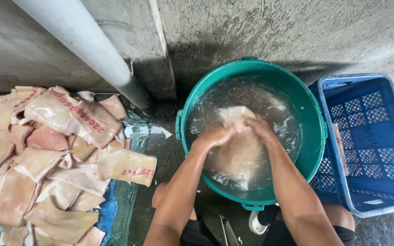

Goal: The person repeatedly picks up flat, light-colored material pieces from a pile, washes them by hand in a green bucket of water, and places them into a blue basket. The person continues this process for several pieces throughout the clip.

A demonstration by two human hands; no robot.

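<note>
A rough grey concrete wall (274,32) fills the top of the head view, a pale drainpipe (87,50) slanting down across it to the wet floor; below on the left, a wide heap of pale pink skin slabs (46,159), several stamped in red, lies spread over a blue and green tarpaulin (131,191); on the right a blue plastic crate (370,141) with a latticed bottom stands touching the side of a round green tub (313,132); the tub, set between heap and crate at the foot of the wall, holds cloudy, rippling water; in that water, near the middle of the tub, sits one pale skin piece (238,155), partly under the surface and trailing toward the near rim; a person squats over the tub, bare forearms reaching in from the bottom edge; the left hand (217,135) is closed on the upper left part of the piece, fingers curled into it; the right hand (258,127) grips the upper right part just beside it, the two hands nearly touching over the bunched top edge; a thin pale strip (340,150) leans inside the crate against its near wall; at the bottom edge, between the knees, a narrow metal blade (227,232) lies on the floor.
</note>
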